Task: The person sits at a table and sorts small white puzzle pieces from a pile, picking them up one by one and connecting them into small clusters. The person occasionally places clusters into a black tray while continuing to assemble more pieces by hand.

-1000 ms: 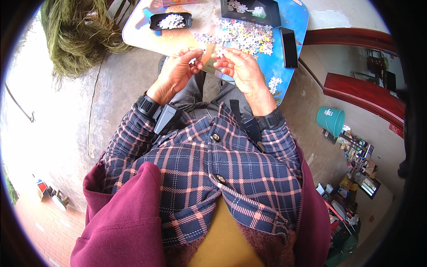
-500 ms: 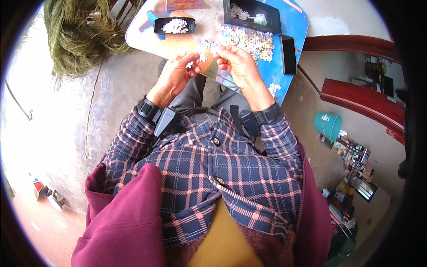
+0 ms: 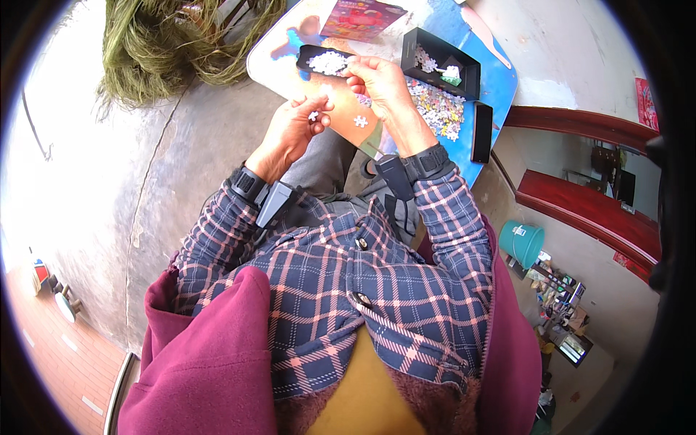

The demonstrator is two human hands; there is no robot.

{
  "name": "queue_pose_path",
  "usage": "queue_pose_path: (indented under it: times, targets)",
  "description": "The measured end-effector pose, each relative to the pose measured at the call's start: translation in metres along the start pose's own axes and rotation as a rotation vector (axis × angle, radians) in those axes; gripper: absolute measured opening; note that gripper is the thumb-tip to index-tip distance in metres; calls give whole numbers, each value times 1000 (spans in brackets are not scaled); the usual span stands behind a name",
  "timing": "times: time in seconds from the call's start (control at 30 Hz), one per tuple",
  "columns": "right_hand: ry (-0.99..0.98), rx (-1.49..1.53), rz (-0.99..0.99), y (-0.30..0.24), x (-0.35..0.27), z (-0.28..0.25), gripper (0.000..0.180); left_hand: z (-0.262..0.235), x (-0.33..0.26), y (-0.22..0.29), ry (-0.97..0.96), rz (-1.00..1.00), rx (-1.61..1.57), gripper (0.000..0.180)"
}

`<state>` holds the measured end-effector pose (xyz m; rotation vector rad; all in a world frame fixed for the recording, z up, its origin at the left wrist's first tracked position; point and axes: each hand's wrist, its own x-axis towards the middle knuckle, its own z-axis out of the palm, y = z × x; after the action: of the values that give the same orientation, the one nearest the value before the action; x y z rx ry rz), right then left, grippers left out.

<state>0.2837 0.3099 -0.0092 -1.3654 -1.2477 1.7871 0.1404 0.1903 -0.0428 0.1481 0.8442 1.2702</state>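
While the left hand [image 3: 288, 134] pinches a puzzle piece [image 3: 313, 116], the right hand [image 3: 388, 85], grip unclear, should move gently beside the twelve-o'clock tray [image 3: 302, 61].

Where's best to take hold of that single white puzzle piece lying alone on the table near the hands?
Probably by two opposite edges of the puzzle piece, pinched from above, coming in from the person's near side. It appears to lie flat, with knobs sticking out, apart from the heap.
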Motion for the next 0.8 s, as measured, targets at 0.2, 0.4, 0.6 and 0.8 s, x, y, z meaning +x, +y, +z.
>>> queue_pose_path:
  times: [0.2,0.4,0.6,0.8]
  targets:
    - [-109,-108,-27,8,-27,-8,19,1,4,-3,18,25,-59,13]
    - [-138,-141,-22,19,-56,-11,21,9,9,-13,-9,15,-53,18]
    - [-117,-63,-59,26,-57,-14,20,13,5,-16,-65,-18,5,13]
    - [-97,-62,-81,24,-56,-17,18,14,4,-20,-79,-36,28,15]
